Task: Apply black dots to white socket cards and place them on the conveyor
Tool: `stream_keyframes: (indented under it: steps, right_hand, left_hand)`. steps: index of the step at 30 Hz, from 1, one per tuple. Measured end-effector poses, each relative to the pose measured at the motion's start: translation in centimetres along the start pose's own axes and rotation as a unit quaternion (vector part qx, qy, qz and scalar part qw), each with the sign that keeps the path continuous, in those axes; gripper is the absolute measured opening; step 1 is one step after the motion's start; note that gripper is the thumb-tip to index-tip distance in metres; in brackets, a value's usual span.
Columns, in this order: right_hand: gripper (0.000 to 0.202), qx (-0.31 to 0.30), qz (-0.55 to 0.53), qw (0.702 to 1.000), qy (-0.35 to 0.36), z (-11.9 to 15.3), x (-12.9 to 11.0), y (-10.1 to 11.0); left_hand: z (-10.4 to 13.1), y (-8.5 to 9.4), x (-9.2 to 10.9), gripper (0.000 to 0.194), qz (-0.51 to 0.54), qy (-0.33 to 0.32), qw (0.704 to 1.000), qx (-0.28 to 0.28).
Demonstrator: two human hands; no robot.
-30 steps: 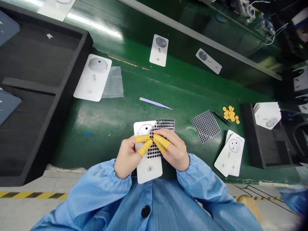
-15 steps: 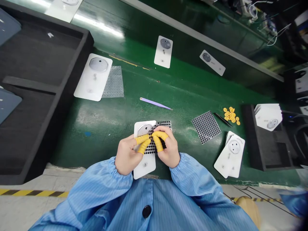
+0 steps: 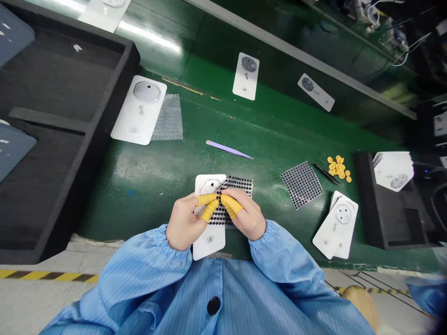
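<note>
A green, worn-surfaced worktable (image 3: 181,172) spans the scene; a large black tray with a divider (image 3: 104,111) sits at its left, a smaller black tray (image 3: 370,214) at its right; directly before the person lies a white, flat, rounded-corner panel (image 3: 210,242), long axis running away from the body, octagon-marked end far and plain end by the jacket; it looks light, stiff and smooth, so likely to slide and scuff, best taken by its long edges; over its middle and past its right edge is a thin sheet studded with rows of black dots (image 3: 241,184), its rows running roughly crosswise, its long axis hidden by the hands; it seems almost weightless, bendy and tacky, best pinched at a margin; the right hand (image 3: 249,218) has its yellow-covered fingertips together, clamped on that sheet; the left hand (image 3: 184,223) brings thumb and forefinger nearly together against it, though whether they grip a dot I cannot tell; a second square sheet of black dots (image 3: 302,185) lies apart to the right, set askew; smaller come the slender purple tweezers (image 3: 228,149), pointing rightward, then black tweezers (image 3: 326,174) beside a scatter of small round yellow pieces (image 3: 338,167).
</note>
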State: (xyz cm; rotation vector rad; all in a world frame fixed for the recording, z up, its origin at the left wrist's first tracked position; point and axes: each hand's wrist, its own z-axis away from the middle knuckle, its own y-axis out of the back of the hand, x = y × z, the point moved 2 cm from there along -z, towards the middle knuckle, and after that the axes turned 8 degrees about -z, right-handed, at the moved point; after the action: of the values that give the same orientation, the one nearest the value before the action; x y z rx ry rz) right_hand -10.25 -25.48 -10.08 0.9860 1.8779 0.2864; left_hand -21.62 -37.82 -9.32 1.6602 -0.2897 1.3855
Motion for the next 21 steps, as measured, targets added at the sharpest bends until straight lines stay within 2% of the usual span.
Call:
stream_keyframes:
  steps: [4,10,14,21]
  right_hand:
    - [0.037,-0.006,0.007,1.0,0.004,-0.16,0.02,-0.26]
    - [0.021,0.027,-0.065,0.993,-0.094,-0.54,0.17,-0.44]
    - [0.02,0.055,-0.102,0.989,-0.095,-0.54,0.22,-0.31]
    - [0.02,0.046,-0.129,0.983,-0.12,-0.62,0.21,-0.49]
  left_hand:
    - [0.11,-0.07,-0.03,0.023,-0.016,-0.009,1.0,0.013]
    - [-0.03,0.09,-0.18,0.023,-0.007,-0.003,1.0,0.013]
    - [-0.11,0.18,-0.16,0.024,0.024,0.012,1.0,0.005]
    - [-0.17,0.17,-0.02,0.022,0.025,-0.014,1.0,0.005]
